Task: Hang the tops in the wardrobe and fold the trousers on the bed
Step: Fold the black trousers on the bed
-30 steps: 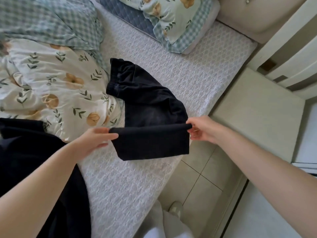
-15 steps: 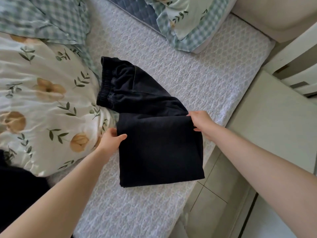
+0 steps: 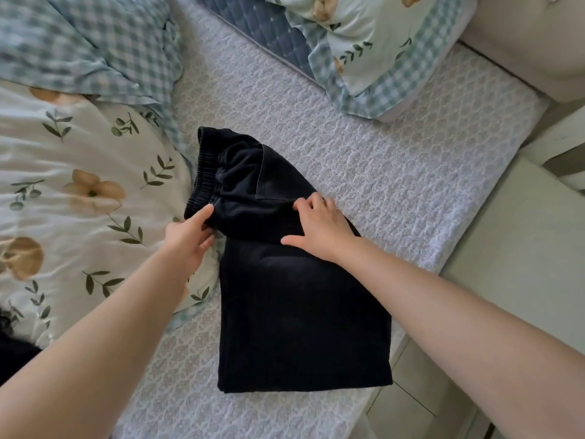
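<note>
Pressing flat, fingers spread, with the right hand (image 3: 319, 228) on the black trousers (image 3: 300, 312), half folded on the bed (image 3: 395, 172). Pinching the waistband corner with the left hand (image 3: 190, 240). Crowding that hand's outer side and touching the waistband: floral duvet (image 3: 79, 191). Well beyond the right fingertips, pillow (image 3: 373, 58); outside the right forearm, pale cabinet (image 3: 522, 264).

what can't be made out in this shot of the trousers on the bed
Head view:
- Left hand: ends of its fingers hidden under the black elastic-waisted trousers.
- Trousers' lower layers: covered by the top fold.
- Black cloth, lower left: cut off by the frame edge.
- White furniture, right: cut off, blurred.
</note>
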The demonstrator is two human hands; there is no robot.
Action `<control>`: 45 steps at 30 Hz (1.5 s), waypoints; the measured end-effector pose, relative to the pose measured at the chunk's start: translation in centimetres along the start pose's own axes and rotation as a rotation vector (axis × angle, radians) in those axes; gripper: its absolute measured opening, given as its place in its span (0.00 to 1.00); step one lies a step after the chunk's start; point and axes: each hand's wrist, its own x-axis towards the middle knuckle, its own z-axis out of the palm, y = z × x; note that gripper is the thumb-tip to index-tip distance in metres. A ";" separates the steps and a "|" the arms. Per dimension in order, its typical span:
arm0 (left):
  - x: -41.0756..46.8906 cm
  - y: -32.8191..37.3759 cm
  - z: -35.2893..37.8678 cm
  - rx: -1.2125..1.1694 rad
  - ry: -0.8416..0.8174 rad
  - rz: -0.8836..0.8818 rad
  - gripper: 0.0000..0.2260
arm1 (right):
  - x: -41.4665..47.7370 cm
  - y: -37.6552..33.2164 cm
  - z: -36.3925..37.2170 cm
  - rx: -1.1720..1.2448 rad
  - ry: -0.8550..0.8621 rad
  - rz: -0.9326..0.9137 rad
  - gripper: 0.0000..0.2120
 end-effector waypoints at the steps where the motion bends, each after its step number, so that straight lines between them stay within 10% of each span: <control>1: 0.1 0.2 0.3 0.004 0.022 0.007 0.19 | 0.4 0.1 0.1 -0.047 -0.005 -0.012 0.32; 6: -0.7 2.2 2.5 0.069 0.144 0.114 0.12 | 1.9 2.6 -0.4 0.078 0.042 -0.070 0.08; 17: -4.3 9.3 18.5 -0.112 -0.253 0.213 0.11 | 4.2 14.5 -4.4 0.881 0.218 0.212 0.11; 22: -2.9 7.3 24.6 0.528 -0.426 0.376 0.24 | 4.8 20.4 -3.9 0.829 0.212 0.592 0.04; 29: 0.5 2.1 20.5 1.345 -0.326 0.572 0.31 | 6.5 18.3 -4.7 0.939 -0.113 0.383 0.19; 34: 2.9 4.2 19.7 1.110 0.140 0.815 0.27 | 9.6 15.7 -4.5 1.069 -0.136 0.364 0.24; 37: 4.8 6.0 19.0 0.970 0.399 0.629 0.27 | 11.2 14.8 -4.2 1.064 -0.121 0.400 0.32; 42: 5.9 8.0 18.9 0.593 0.161 0.474 0.00 | 11.1 15.6 -3.9 1.000 0.004 0.273 0.12; 45: 6.1 9.2 19.5 0.597 0.068 0.617 0.06 | 10.2 17.4 -4.0 1.058 0.070 0.285 0.15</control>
